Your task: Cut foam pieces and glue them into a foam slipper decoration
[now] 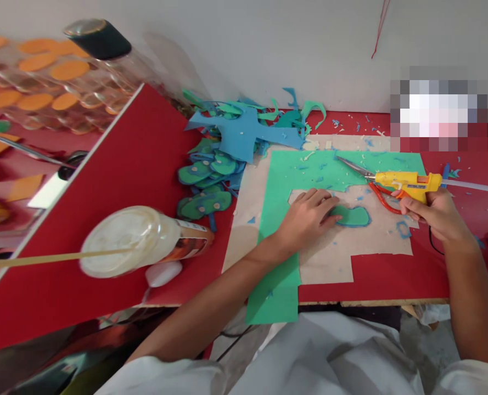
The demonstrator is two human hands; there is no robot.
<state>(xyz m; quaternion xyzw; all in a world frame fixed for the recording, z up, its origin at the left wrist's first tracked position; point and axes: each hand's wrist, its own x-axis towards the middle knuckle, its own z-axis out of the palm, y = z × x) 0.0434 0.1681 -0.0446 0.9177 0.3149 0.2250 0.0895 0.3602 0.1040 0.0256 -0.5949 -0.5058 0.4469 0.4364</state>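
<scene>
While your left hand [309, 216] lies flat on the beige cardboard sheet [367, 241], its fingers spread and pressing down on the left end of a small green foam sole shape with a blue edge [353, 215], your right hand [431, 214] is wrapped tight around the handle of a yellow hot glue gun [408, 182]. The gun points left, its metal nozzle hovering above the green foam sheet [305, 170] just beyond the sole shape, apart from it. A pair of orange-handled scissors [377, 192] lies under the gun, between your two hands.

The sole shape sits in the middle of the cardboard, inside the notch cut out of the green sheet, and that sheet hangs over the near edge of the red desk [145, 159]. To the left of the green sheet, a heap of finished green-and-blue foam soles [206, 184] rests on the desk, with a pile of blue and green foam offcuts [247, 126] behind it against the white wall. Nearer to you on the left, a clear plastic jar with a pale lid [140, 241] lies on its side. Small foam crumbs are scattered over the green sheet and the cardboard.
</scene>
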